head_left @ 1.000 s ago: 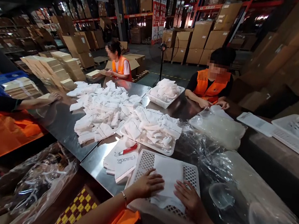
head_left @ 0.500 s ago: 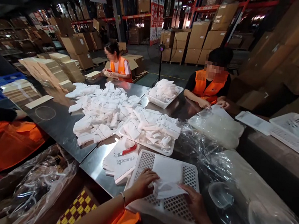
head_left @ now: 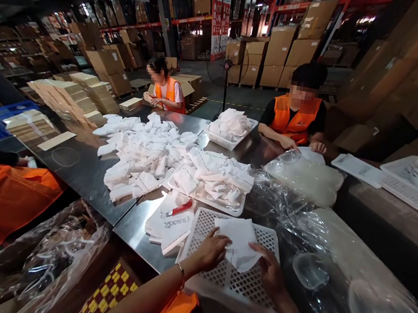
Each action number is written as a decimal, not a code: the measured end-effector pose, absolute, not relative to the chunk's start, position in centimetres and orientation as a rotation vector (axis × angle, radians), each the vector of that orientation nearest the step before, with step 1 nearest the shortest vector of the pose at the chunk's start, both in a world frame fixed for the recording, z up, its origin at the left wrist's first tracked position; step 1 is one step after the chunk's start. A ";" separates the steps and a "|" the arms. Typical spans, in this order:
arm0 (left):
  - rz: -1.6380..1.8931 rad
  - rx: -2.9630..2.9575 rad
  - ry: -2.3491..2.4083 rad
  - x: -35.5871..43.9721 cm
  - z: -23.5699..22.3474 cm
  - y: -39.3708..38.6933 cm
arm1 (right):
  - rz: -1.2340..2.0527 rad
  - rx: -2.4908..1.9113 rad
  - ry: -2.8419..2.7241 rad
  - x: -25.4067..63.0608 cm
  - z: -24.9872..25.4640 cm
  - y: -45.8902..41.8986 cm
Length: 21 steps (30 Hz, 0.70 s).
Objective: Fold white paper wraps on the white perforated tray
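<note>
White cloth piece [head_left: 239, 242], crumpled, lifted just above perforated white tray [head_left: 229, 284] at near table edge. Pinched at its left edge by left hand [head_left: 211, 251], fingers closed on the fabric; gripped at its lower right by right hand [head_left: 271, 273], fingers curled around it. Just left of tray: stack of printed white bags [head_left: 168, 225] with red pen [head_left: 180, 208] on top. Beyond: shallow tray [head_left: 220, 207] heaped with folded white pieces, loose pile [head_left: 139, 158] spread over steel table [head_left: 81, 166]. Right of tray: crinkled clear plastic [head_left: 321, 252]. Across table: two people in orange vests.
</note>
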<state>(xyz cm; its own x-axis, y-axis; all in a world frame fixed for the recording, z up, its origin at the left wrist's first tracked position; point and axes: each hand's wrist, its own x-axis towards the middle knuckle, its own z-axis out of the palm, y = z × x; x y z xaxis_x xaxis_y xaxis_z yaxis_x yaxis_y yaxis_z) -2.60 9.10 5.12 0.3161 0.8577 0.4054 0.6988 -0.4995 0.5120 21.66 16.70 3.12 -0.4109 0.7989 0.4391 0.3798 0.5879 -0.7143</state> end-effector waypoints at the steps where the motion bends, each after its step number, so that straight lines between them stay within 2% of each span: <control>1: 0.927 2.349 1.413 -2.6 5.1 9.2 | 0.622 -0.908 -2.060 21.7 3.2 16.9; 5: 0.877 2.391 1.341 -3.4 4.8 9.4 | 0.586 -0.828 -2.204 21.9 3.1 17.2; 8: 0.811 2.444 1.228 -4.3 4.7 9.6 | 0.717 -1.017 -2.121 21.8 2.6 17.1; 12: 0.766 2.396 1.187 -4.7 4.4 9.4 | 0.725 -1.251 -1.956 21.3 2.1 17.2; 21: 1.355 1.354 1.596 -0.3 3.0 8.4 | 0.763 -1.357 -1.798 20.3 3.1 16.1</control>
<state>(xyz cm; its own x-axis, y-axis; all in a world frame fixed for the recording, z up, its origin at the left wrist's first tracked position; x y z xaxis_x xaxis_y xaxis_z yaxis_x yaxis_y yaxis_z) -0.29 8.40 2.95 -0.2669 0.9529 0.1442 0.2965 -0.0612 0.9531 20.26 16.11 3.12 -0.1619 0.9648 0.2070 0.5212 0.2617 -0.8123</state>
